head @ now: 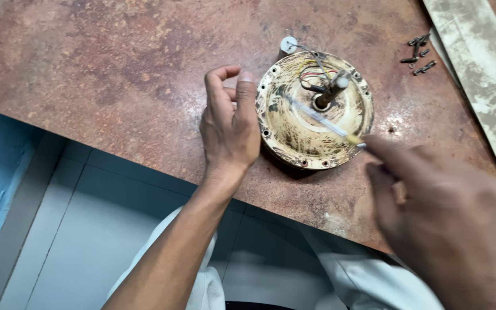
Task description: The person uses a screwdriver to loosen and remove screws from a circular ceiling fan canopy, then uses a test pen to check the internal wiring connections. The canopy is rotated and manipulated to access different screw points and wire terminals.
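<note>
Screwdriver [324,120] is pinched in the right hand [431,201], fingers pressed together around the yellowish handle end, and the thin shaft reaches up-left across the top of a round fan motor housing [294,135] toward its middle; the hand itself is pretty blurry so I can't make out more of the grip than that. Housing sits on a rusty brown tabletop [116,74], cream paint badly worn, with a short shaft [331,92] sticking up from the centre and some red, black and white wires [311,73] curling out next to it. Left hand [229,123] rests against the housing's left rim, fingers loosely curled, not gripping anything. Off to the upper right there's a little pile of dark screws [419,54], and just beside them a dirty pale fan blade [486,74] lying along the table's edge.
</note>
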